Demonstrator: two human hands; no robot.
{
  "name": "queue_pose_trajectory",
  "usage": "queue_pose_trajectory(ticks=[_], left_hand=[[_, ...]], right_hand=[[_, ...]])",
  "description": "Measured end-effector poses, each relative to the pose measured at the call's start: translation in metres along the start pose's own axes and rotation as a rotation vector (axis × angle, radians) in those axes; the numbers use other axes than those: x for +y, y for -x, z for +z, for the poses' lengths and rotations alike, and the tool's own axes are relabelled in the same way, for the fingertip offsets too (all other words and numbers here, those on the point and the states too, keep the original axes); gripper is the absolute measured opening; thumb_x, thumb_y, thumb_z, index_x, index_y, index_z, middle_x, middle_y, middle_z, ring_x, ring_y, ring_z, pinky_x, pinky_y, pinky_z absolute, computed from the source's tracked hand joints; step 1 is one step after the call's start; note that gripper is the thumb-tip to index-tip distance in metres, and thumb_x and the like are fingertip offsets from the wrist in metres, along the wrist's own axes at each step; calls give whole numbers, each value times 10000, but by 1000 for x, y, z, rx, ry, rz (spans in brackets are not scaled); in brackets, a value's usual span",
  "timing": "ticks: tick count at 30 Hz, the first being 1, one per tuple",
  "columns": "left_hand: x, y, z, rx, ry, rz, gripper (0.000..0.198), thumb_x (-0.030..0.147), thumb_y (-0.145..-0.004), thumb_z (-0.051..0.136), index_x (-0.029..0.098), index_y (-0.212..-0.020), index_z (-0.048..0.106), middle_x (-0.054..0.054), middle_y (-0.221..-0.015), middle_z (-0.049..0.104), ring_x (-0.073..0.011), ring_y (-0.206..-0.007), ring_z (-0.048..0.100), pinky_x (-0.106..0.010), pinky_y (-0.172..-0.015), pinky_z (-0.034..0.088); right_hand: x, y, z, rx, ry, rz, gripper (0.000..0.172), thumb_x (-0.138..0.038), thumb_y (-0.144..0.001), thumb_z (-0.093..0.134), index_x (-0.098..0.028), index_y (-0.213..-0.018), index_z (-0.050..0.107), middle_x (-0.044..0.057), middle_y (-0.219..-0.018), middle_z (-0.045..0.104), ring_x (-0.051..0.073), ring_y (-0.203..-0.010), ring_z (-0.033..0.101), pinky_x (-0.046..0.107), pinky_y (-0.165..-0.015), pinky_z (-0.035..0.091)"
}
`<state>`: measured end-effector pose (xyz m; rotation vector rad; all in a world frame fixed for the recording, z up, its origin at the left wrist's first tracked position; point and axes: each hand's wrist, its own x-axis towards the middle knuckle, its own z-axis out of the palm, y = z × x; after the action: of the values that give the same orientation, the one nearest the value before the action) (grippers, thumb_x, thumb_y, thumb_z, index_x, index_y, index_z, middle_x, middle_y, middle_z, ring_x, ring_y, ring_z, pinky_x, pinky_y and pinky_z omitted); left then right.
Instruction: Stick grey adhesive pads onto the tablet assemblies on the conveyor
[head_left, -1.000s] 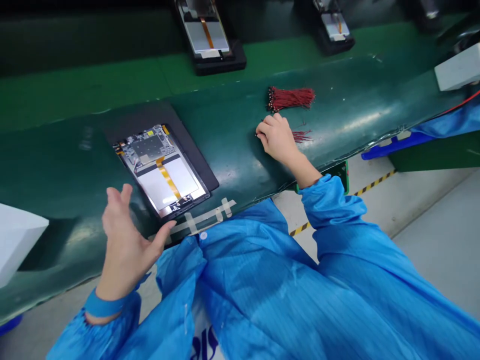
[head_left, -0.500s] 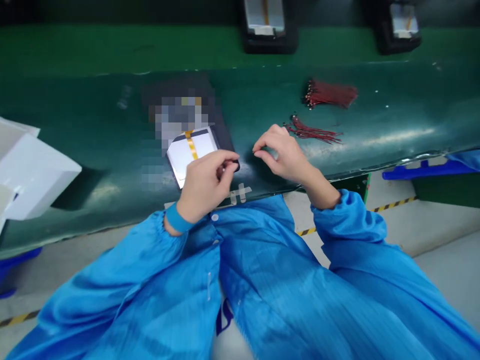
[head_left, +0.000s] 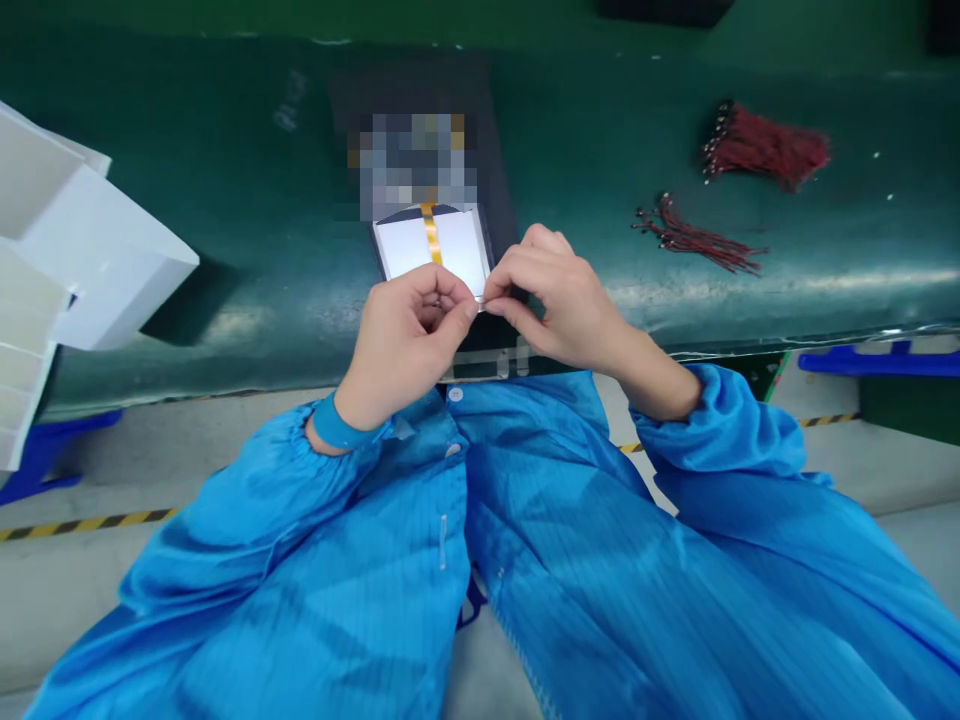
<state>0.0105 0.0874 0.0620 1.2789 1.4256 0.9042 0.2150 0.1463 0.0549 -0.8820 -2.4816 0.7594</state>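
My left hand (head_left: 409, 345) and my right hand (head_left: 559, 300) meet over the lower edge of an opened tablet (head_left: 431, 245). Their fingertips pinch a tiny silvery piece (head_left: 480, 299), too small to identify. The tablet lies on a black mat (head_left: 405, 85), showing a white panel and an orange flex strip, and its upper part is pixelated. To the right of my right hand lie loose red wires (head_left: 697, 240). Beyond them is a denser bundle of red wires (head_left: 765, 148) with metal ends.
A stack of white foam blocks (head_left: 90, 240) juts in at the left of the dark green bench (head_left: 600, 90). Strips of tape (head_left: 495, 362) cross the bench's near edge. A blue crate (head_left: 877, 362) sits low at the right, above a floor with yellow-and-black tape (head_left: 90, 523).
My hands have closed together over the tablet's lower edge; a second ago the left was spread open and the right was by the wires. The view has tilted level and shifted, moving the bench upward.
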Motion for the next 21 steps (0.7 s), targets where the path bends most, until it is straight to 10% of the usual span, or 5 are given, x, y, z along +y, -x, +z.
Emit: queue_pose_trajectory(ticks=[12,21], left_hand=[[-27,27,-13,161,-208,147,224,300,-952,670,267,-1174,663,16,-863,663,-110,-601,541,-303,-583,467],[-57,39,-21,323,-637,460,186,305,-967,642,257,-1143,679,-119,-1359,576,-341,-1280,536,-558,-949,544]], right_hand=[[20,-6,10,-70,4,-45,232,-319,-1083,419,-226,-930,565,65,-899,581,262,-949,510,456,-899,427],[26,-13,18,-257,182,-145,254,-247,-1097,368,-209,-1010,604,61,-996,570,271,-1055,489,474,-994,376]])
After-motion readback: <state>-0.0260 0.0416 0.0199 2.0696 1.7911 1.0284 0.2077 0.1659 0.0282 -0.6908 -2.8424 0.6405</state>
